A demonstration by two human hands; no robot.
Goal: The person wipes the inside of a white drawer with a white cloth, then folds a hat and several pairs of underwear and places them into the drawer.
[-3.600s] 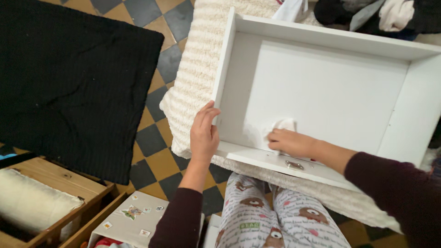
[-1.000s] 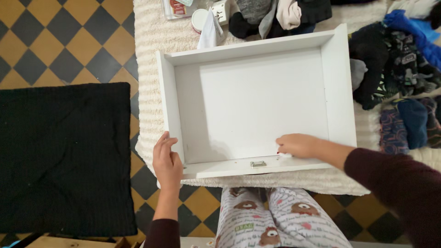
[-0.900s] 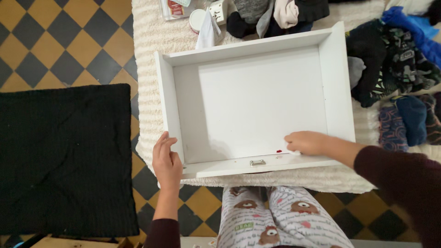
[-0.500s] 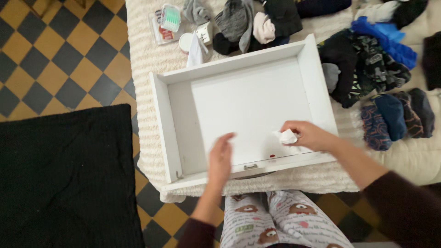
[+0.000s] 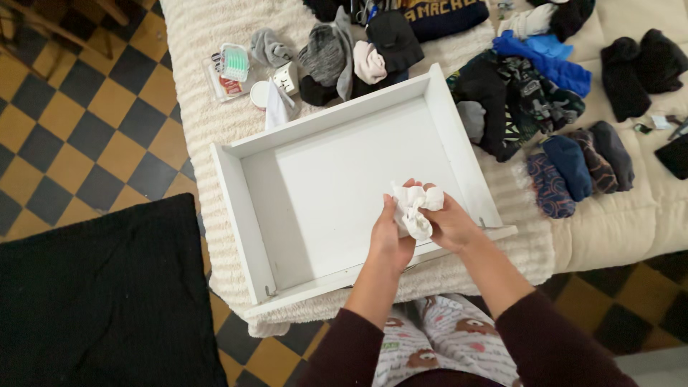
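Head cam, looking straight down: both hands are together over the near right part of an empty white drawer (image 5: 344, 179) that's sitting on a cream ribbed blanket (image 5: 208, 79) on the bed. The left hand (image 5: 390, 240) and right hand (image 5: 448, 222) are each closed around the same crumpled white tissue (image 5: 414, 208), grip snug with fingers curled into it, so the wad is held up off the drawer floor, not touching it.

If you ask me, the step here looks like refolding the wipe, and the way to do it well is to tuck the used face inward so a fresh patch faces out, and keep it bunched small enough for the corners.

Around the drawer: a pile of dark socks and clothes (image 5: 523, 100) just right of it, rolled socks (image 5: 573, 168) beside that, some small toiletry bits (image 5: 236, 68) behind the back wall. Black knit cushion (image 5: 100, 301) on the checkered floor (image 5: 79, 136), bottom left.
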